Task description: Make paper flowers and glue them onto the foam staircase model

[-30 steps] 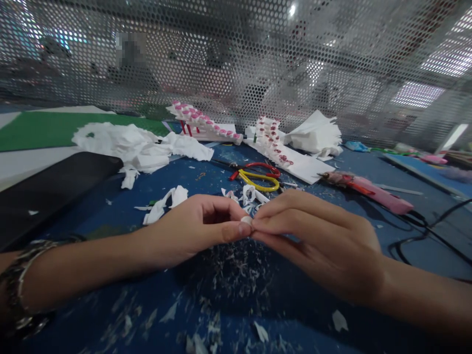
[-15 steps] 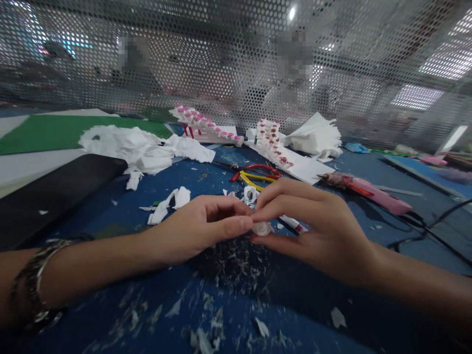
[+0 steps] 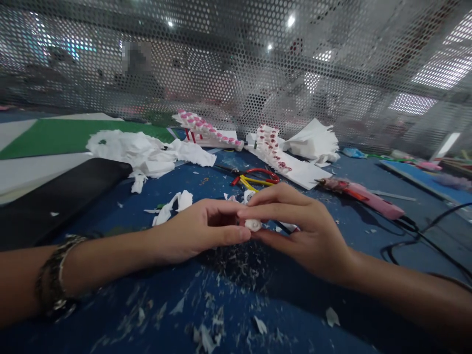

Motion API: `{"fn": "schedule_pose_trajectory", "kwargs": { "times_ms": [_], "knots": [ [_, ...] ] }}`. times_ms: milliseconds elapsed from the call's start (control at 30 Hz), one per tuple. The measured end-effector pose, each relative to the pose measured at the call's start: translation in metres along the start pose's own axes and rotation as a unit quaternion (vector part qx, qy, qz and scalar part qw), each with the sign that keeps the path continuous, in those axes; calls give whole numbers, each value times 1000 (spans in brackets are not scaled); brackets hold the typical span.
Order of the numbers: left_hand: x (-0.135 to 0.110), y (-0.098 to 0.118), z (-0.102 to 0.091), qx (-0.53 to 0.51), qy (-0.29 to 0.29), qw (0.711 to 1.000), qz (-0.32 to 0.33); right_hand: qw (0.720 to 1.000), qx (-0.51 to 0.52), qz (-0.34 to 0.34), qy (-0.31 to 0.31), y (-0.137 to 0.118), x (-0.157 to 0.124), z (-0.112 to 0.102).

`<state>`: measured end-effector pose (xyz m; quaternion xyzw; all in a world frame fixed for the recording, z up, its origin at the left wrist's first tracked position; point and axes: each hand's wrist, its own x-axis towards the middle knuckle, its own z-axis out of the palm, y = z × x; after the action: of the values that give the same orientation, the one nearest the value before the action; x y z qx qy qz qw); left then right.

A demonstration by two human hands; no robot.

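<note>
A small white paper roll (image 3: pixel 252 225), its spiral end facing me, is pinched between my two hands above the blue table (image 3: pixel 177 314). My left hand (image 3: pixel 206 226) has its thumb and fingers closed at the roll's left side. From the right, the fingers and thumb of my right hand (image 3: pixel 302 221) close around it. Just beyond my fingertips lie pliers (image 3: pixel 260 177) with one red and one yellow handle. A crumpled bit of white paper (image 3: pixel 248 195) sits behind my right fingers, partly hidden.
A pink glue gun (image 3: pixel 365 196) with a black cord lies right. Behind are paper strips with pink dots (image 3: pixel 206 129) and dark red dots (image 3: pixel 273 147), and a stack of white sheets (image 3: pixel 313 141). Crumpled tissue (image 3: pixel 132 150) and a black flat object (image 3: pixel 66 196) are left. Perforated metal (image 3: pixel 221 64) stands behind.
Both hands have shifted slightly with the paper roll, which now sits a little further left and turned more toward me. The camera view has also moved a little.
</note>
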<state>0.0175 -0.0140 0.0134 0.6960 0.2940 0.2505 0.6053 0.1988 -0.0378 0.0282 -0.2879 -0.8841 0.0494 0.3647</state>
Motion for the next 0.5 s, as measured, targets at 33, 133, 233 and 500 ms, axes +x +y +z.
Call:
{"fn": "schedule_pose_trajectory", "kwargs": {
  "times_ms": [33,133,233,500],
  "knots": [
    [0,0,0,1,-1,1000,-3,1000,4,2,-3,0,0,0],
    [1,-1,1,-8,1,1000,-4,1000,16,6,-9,1,0,0],
    [1,-2,2,-14,4,1000,-8,1000,14,-2,-15,2,-1,1],
    [-2,-1,2,12,-28,999,-17,998,0,-27,-52,-1,1,-6]
  ]
}}
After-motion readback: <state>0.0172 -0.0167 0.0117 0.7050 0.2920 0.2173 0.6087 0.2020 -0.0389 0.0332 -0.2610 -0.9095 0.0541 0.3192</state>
